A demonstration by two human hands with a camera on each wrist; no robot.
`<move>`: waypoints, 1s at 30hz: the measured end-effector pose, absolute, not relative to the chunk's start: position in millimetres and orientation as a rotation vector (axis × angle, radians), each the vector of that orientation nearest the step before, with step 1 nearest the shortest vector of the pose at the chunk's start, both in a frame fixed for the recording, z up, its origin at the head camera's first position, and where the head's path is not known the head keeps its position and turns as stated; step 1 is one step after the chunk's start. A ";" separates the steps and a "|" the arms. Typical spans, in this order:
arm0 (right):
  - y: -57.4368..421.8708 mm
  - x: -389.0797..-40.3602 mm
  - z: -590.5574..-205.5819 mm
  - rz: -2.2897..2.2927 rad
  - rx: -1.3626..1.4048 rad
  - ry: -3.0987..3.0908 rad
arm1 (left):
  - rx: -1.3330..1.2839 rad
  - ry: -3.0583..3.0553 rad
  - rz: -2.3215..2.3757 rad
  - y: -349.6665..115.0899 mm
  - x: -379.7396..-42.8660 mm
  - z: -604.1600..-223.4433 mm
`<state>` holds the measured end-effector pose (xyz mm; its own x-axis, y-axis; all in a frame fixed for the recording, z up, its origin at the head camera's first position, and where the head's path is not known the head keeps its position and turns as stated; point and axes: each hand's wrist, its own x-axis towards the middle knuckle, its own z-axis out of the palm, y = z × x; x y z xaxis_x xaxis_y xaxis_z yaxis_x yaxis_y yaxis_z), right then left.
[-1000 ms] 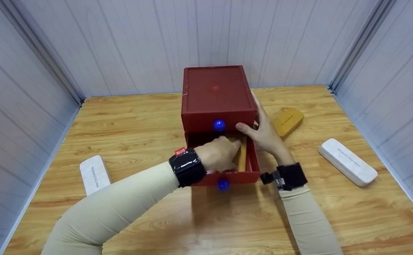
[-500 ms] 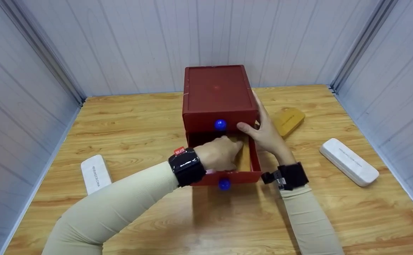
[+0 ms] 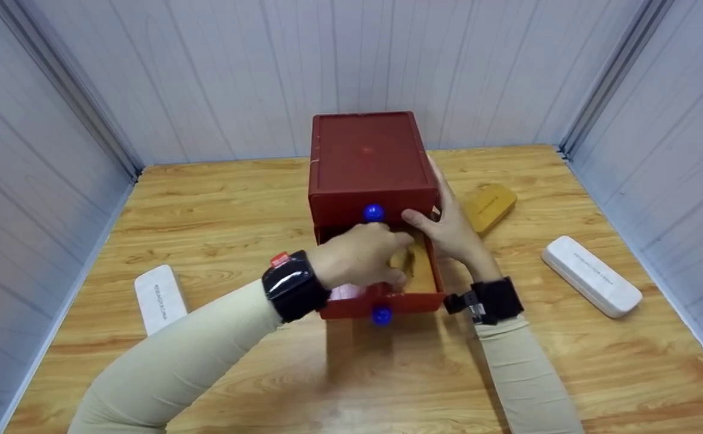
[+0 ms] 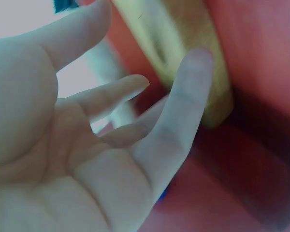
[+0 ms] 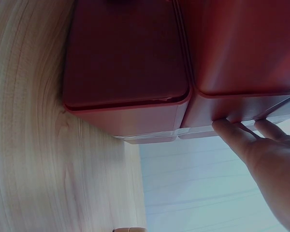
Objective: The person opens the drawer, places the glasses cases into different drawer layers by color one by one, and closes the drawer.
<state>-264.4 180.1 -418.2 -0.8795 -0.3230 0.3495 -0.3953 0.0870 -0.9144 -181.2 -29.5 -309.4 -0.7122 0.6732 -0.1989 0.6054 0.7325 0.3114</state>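
A red two-drawer box [image 3: 372,154] stands on the table, its lower drawer [image 3: 411,304] pulled out. My left hand [image 3: 357,256] hovers at the drawer's mouth with its fingers spread. Just beyond those fingers, a yellow glasses case [image 3: 424,271] lies along the drawer's right side; in the left wrist view an index fingertip overlaps the case [image 4: 210,96], and contact cannot be told. Something pale [image 3: 346,293] shows under the hand inside the drawer. On the box's right side rests my right hand [image 3: 456,232], fingers straight along the wall and thumb against the upper drawer's front.
Another yellow glasses case [image 3: 491,208] lies right of the box. A white glasses case [image 3: 592,276] is farther right, and a second white case [image 3: 161,296] lies left, partly behind my left forearm. Blue knobs [image 3: 381,315] stick out from the drawers. Panel walls surround the table.
My left hand has come up slightly and its fingers have spread away from the yellow case. More of that case shows in the drawer. The right hand stays on the box.
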 end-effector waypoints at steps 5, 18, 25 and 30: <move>181.7 -264.2 -417.6 1.941 0.762 -2.275 | 1.127 2.768 0.490 -50.4 -177.4 -298.3; 182.8 -263.4 -418.0 1.948 0.749 -2.277 | 1.386 2.964 0.971 -100.7 -187.0 -293.6; 181.3 -264.1 -417.9 1.955 0.711 -2.287 | 1.370 3.040 1.150 -123.1 -200.6 -314.0; 181.0 -264.2 -418.3 1.952 0.717 -2.269 | 1.136 3.091 1.223 -138.4 -213.5 -333.7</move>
<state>-264.2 181.0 -418.3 -0.8896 -0.3027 0.3420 -0.3835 0.0883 -0.9193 -213.5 -138.4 -333.7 -0.7300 0.4234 0.5365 0.6758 0.5640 0.4746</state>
